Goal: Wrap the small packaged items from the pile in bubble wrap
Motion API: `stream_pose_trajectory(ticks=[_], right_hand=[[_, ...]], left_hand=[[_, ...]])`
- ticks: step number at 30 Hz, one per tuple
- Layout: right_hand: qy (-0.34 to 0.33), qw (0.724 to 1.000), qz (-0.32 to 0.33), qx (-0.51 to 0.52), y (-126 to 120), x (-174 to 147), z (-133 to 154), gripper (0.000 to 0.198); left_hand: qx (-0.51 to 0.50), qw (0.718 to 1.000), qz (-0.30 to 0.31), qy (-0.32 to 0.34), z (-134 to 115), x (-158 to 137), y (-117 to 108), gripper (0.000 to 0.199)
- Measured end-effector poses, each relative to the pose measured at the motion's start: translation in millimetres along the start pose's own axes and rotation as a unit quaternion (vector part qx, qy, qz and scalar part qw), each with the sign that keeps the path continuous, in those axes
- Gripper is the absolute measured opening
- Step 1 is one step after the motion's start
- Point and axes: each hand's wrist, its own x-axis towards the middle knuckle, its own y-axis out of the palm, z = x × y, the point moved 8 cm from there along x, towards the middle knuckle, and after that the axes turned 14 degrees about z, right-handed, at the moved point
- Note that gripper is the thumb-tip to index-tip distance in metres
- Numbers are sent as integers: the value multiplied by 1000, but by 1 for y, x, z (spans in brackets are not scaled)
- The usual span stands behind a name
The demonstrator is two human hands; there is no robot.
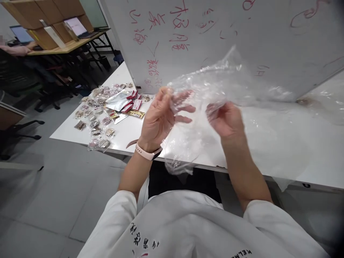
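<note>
A clear plastic bag (199, 86) is stretched out in front of me, above the white table. My left hand (162, 116) pinches its left edge between thumb and forefinger, while the other fingers spread behind the film. On the other side my right hand (225, 118) is closed on the bag, its fingertips partly covered by the plastic. The bag's lower end hangs near the table's front edge. Nearest to my left hand on the table lie a gold packet (136, 113) and a silver pouch (118, 100).
Many small wrapped packets (94, 123) are spread over the left end of the white table (67, 130). A whiteboard (215, 32) with red writing stands behind. More clear plastic film (279, 136) lies to the right. Far left, a person's arm (18, 49) rests at a wooden desk (67, 46) with laptops.
</note>
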Motion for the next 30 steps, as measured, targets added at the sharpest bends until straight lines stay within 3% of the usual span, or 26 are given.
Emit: stream_pose_trajectory(ticks=[3,6,9,11,12,14,16,19,20,22,24,25,27,28,30], right_hand=[[-156,983,-92,0,-15,-25,67,20],[-195,950,-161,-185,-32,-81,86,16],[-113,921,-189,-321,-62,-128,52,19],[-2,910,-164,-381,-86,-149,19,25],[62,895,-136,-421,-95,-157,6,27],[176,836,-67,-515,-107,-174,-4,30],[223,760,-47,-608,-112,-187,14,33],[157,686,-130,-699,-93,-189,73,34],[118,680,-150,-708,-79,-183,87,31],[52,709,-110,-695,-45,-155,93,25],[22,753,34,-656,-7,-113,63,26],[27,757,121,-642,9,-92,38,30],[73,726,251,-636,22,-56,-19,41],[98,700,278,-651,19,-41,-46,46],[141,648,264,-700,-1,-15,-89,53]], left_hand=[[23,993,-83,81,-32,-6,-26,14],[58,981,-168,83,-35,-16,-75,9],[101,974,-203,-22,1,-24,-120,12],[129,964,-204,-112,32,-32,-142,18],[147,957,-199,-152,45,-37,-150,20],[208,938,-198,-194,58,-47,-165,20],[321,907,-224,-158,46,-55,-176,23],[520,818,-244,-7,6,-59,-161,31],[564,795,-221,30,0,-57,-148,28],[620,775,-109,45,9,-46,-115,22],[644,760,90,-19,44,-35,-78,26],[638,741,199,-66,66,-36,-61,31],[592,701,366,-153,98,-47,-36,41],[561,698,404,-185,104,-51,-30,43],[526,732,377,-213,92,-44,-37,40]])
